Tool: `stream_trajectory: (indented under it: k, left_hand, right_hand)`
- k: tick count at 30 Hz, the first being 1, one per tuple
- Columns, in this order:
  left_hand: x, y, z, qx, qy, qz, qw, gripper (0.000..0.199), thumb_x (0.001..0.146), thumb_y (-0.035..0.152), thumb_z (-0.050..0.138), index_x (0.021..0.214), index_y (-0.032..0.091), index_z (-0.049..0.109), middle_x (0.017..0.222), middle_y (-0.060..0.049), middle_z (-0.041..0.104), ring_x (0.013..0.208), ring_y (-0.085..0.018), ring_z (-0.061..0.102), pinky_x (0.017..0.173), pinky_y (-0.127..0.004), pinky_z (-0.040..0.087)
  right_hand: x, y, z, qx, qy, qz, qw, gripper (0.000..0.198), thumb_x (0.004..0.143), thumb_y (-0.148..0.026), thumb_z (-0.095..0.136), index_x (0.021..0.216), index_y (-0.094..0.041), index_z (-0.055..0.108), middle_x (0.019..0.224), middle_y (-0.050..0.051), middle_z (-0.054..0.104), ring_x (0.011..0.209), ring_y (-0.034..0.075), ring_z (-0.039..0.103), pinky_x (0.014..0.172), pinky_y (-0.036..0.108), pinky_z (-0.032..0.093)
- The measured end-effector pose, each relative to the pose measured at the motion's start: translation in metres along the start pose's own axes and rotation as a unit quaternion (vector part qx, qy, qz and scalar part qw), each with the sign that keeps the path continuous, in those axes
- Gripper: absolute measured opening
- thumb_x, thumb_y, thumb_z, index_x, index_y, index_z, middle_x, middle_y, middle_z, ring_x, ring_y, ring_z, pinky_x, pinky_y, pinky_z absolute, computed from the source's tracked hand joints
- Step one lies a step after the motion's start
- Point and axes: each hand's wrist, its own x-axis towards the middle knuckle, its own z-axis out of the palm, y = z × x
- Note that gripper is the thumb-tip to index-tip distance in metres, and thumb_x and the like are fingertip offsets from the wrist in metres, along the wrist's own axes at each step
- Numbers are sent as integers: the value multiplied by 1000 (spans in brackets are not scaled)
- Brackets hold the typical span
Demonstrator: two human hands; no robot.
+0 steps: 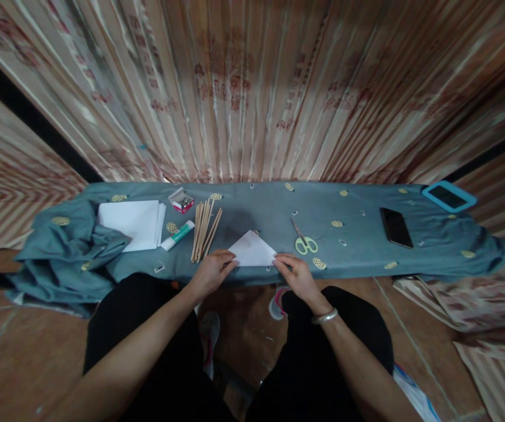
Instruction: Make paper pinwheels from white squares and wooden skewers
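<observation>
A white sheet of paper (252,250), folded into a triangle, lies at the front edge of the cloth-covered bench with its peak pointing away from me. My left hand (215,268) pinches its left corner, and my right hand (294,271) pinches the right corner. Just left of the paper lies a loose bundle of thin wooden sticks (203,230). To its right are scissors (304,240) with light green handles, their blades pointing away. A green and white glue stick (178,235) rests beside the wooden sticks.
A stack of white paper (131,221) sits at the left, partly under bunched cloth (71,240). Behind the glue stick is an open small box (181,201) of metal bits. A dark phone (396,227) and a blue-framed tablet (449,196) lie at the right. A curtain (252,99) hangs behind.
</observation>
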Motion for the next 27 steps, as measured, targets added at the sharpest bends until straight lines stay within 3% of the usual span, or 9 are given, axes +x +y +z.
stream_trajectory:
  k: [5,8,11,13,17,21,27]
  left_hand:
    - [9,-5,1,22,-7,-47,999,23,91,28,53,75,17,66,80,-4,66,76,-18,65,72,-28,50]
    - [12,-5,0,36,13,-64,997,18,90,29,54,86,16,67,85,-6,66,76,-18,65,73,-29,51]
    - [12,4,-1,73,67,-6,995,33,92,28,51,121,14,57,125,-15,60,107,-23,61,90,-37,51]
    - [9,14,2,126,76,71,987,40,94,25,45,133,15,48,144,-16,46,130,-26,46,105,-44,41]
    - [1,32,20,222,7,160,962,44,95,18,41,139,14,41,148,-12,43,143,-25,29,116,-49,23]
    - [-3,35,35,251,-38,138,957,56,92,30,51,143,10,35,153,-13,36,144,-29,24,118,-51,17]
    - [-1,32,37,250,-62,117,959,65,90,37,55,145,12,32,154,-13,33,145,-30,23,118,-52,15]
  right_hand:
    - [7,0,4,-6,38,32,999,25,88,-38,53,79,-22,69,87,5,73,86,23,66,81,35,49]
    - [13,1,5,-6,57,41,998,25,86,-40,55,73,-21,67,86,5,73,85,23,65,82,35,48]
    - [19,2,4,-13,52,59,997,27,85,-41,56,70,-21,66,80,4,72,79,21,65,76,32,48]
    - [21,0,2,-26,40,75,996,26,84,-41,56,70,-21,67,75,3,71,74,20,64,72,30,47]
    - [26,-6,-2,-54,8,111,992,24,82,-38,58,70,-21,69,71,2,71,68,18,64,67,27,46]
    - [30,-12,-3,-83,3,150,985,22,81,-37,60,70,-21,70,70,2,71,67,19,65,64,27,44]
    - [30,-13,-2,-94,13,163,982,20,80,-36,61,71,-22,70,72,2,71,69,19,66,65,28,43]
